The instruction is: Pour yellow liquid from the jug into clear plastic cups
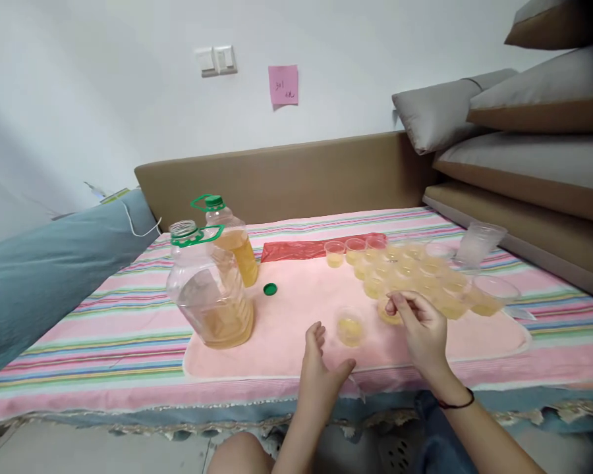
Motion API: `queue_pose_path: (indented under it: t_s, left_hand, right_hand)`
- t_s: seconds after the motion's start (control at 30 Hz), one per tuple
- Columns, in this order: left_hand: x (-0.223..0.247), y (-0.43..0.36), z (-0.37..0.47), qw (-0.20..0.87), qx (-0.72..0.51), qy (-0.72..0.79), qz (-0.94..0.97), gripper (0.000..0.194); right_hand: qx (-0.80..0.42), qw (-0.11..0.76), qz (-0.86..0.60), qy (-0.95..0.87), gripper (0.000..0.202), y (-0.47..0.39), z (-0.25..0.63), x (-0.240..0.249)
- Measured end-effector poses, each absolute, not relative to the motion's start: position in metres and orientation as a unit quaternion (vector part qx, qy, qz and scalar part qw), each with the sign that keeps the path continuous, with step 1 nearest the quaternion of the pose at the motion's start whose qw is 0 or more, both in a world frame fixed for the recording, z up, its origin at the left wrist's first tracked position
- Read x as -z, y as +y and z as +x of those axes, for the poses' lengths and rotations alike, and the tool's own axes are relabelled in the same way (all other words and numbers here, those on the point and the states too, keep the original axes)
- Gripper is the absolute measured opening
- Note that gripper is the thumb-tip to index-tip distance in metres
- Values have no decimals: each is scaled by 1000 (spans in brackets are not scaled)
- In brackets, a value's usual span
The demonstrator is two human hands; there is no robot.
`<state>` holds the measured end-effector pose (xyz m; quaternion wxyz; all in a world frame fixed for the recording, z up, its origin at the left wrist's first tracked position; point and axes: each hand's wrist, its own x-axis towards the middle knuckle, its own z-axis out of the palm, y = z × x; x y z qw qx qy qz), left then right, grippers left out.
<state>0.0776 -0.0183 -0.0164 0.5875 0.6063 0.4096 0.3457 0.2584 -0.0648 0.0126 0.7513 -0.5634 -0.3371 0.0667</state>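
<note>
My left hand [320, 368] hovers open over a pink towel [296, 316], just left of a small clear cup [350, 327] holding yellow liquid. Fingers of my right hand [422, 327] pinch the rim of another small filled cup [389, 311] at the near edge of a cluster of several filled cups [415, 273]. An uncapped clear jug [210, 289] with some amber liquid stands at the towel's left end. A second jug [233, 240] with a green cap stands behind it. A loose green cap [270, 288] lies on the towel.
The towel lies on a striped bedspread [103, 329]. A red plastic bag [306, 249] lies behind the cups, a stack of empty clear cups [478, 243] to the right. Grey cushions [524, 131] pile at the right, a blue-grey bolster [54, 270] at the left.
</note>
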Motion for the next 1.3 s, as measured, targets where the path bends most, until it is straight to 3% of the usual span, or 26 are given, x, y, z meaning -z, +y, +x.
queue_pose_path:
  t_s: [0.27,0.63,1.0,1.3]
  left_hand:
    - [20,-9,113,532,-407,405,622,84]
    - [5,-2,127,477,-370,448,659,91]
    - [10,-5,134,452,-435,426,652,78]
    - [1,25,152,418,-484,423,642,75]
  right_hand:
    - [-195,675,-591,-397,33,-99,248,-5]
    - [-285,541,-631,-478,33,-126,277,17]
    - [-302,579,-596,-467,46,-114,266,34]
    - [-272,632,-574,-444,44,-83,246,34]
